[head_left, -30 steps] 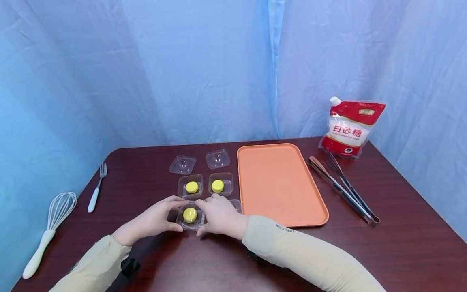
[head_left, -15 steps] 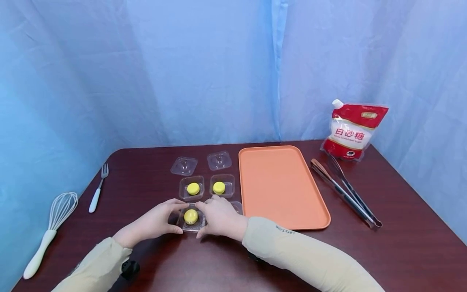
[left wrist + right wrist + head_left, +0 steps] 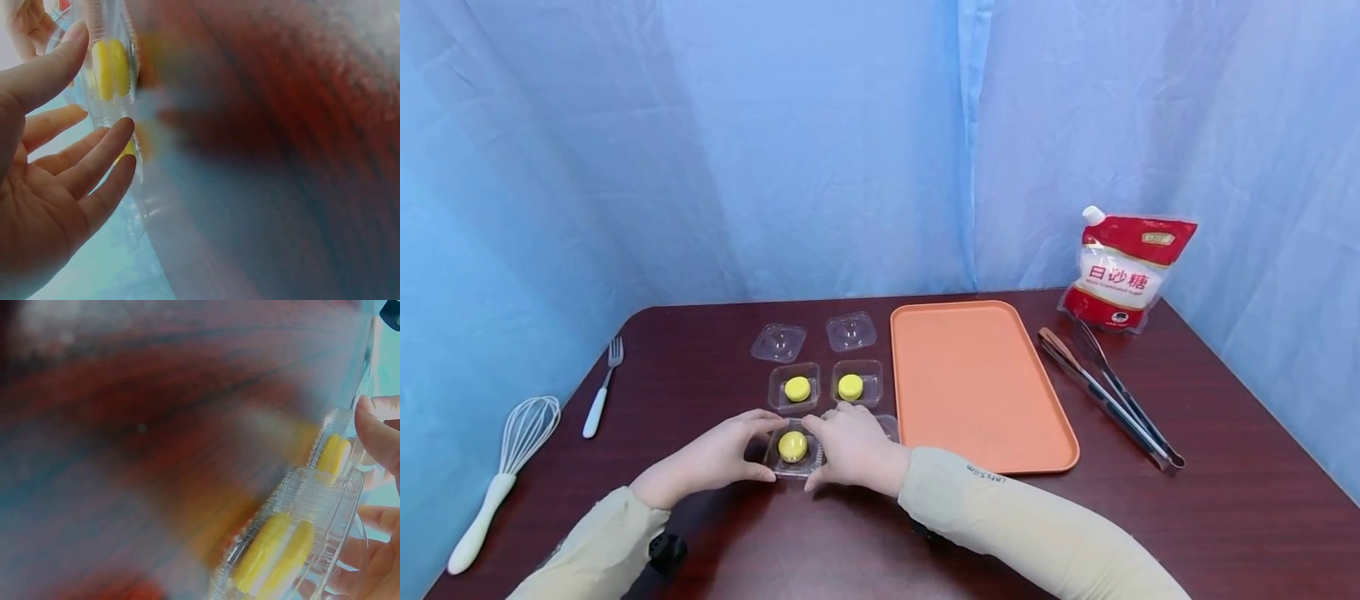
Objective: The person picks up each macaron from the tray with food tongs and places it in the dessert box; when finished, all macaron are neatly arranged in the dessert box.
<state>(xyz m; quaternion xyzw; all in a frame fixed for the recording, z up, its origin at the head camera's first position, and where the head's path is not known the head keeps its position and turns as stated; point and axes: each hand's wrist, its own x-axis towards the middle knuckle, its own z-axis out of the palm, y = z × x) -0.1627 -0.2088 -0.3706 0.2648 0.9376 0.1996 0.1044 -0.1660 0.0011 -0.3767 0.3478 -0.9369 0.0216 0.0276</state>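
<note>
A clear plastic box [image 3: 782, 468] with a yellow macaron [image 3: 792, 447] stands near the table's front, a domed transparent lid over it. My left hand [image 3: 718, 454] holds its left side, thumb at the front corner and forefinger at the back. From the right, my right hand [image 3: 853, 446] holds the opposite side in the same way. Another clear box [image 3: 325, 500] with a yellow macaron [image 3: 275, 556] lies beneath the right palm, mostly hidden in the head view. Behind stand two uncovered boxes with yellow macarons [image 3: 797, 388], [image 3: 850, 387].
Two clear lids [image 3: 778, 342], [image 3: 851, 332] lie farther back. An orange tray [image 3: 977, 383] sits right of the boxes. Beyond it are metal tongs [image 3: 1112, 400] and a red-and-white sugar pouch [image 3: 1116, 271]. A fork [image 3: 601, 392] and whisk [image 3: 505, 467] lie at the left.
The head view has shifted slightly, so the scene sits a little lower. Both hands stay at the covered box with almost no movement.
</note>
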